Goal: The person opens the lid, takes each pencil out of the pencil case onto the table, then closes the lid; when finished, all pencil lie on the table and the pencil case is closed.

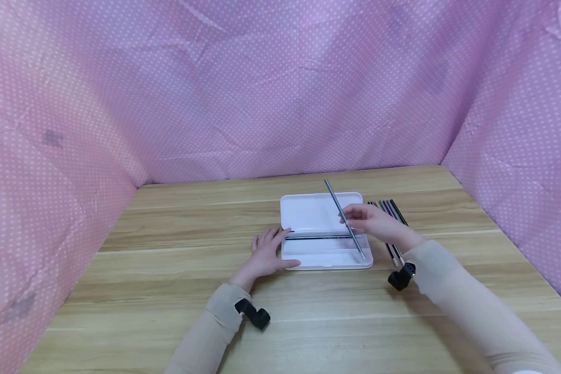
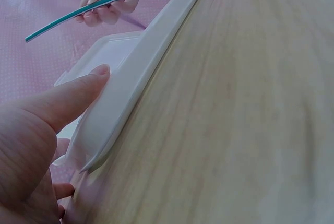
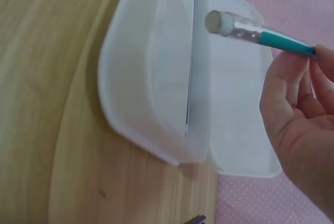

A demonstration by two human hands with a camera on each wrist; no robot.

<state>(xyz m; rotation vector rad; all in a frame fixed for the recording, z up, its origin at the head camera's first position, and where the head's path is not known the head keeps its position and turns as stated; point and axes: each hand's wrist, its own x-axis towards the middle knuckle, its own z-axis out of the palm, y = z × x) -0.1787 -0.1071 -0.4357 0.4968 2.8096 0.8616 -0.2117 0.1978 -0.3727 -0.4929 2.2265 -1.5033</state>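
My right hand [image 1: 362, 218] pinches a teal pencil [image 1: 343, 217] above a white pencil case [image 1: 327, 262]. The pencil's white eraser end [image 3: 219, 23] points down toward the case in the right wrist view. The case lies unfolded, its lid [image 1: 306, 213] laid back behind the tray. Inside the tray, a dark pencil [image 1: 318, 237] lies lengthwise near the hinge side. At the left end of the case, my left hand [image 1: 266, 254] is spread, its thumb [image 2: 83, 93] straight against the front wall and its other fingers around the left end.
Several pencils [image 1: 387, 205] lie side by side on the table right of the case, partly hidden under my right forearm. The wooden table [image 1: 191, 223] ends at a pink dotted cloth [image 1: 262, 104] behind it and at both sides.
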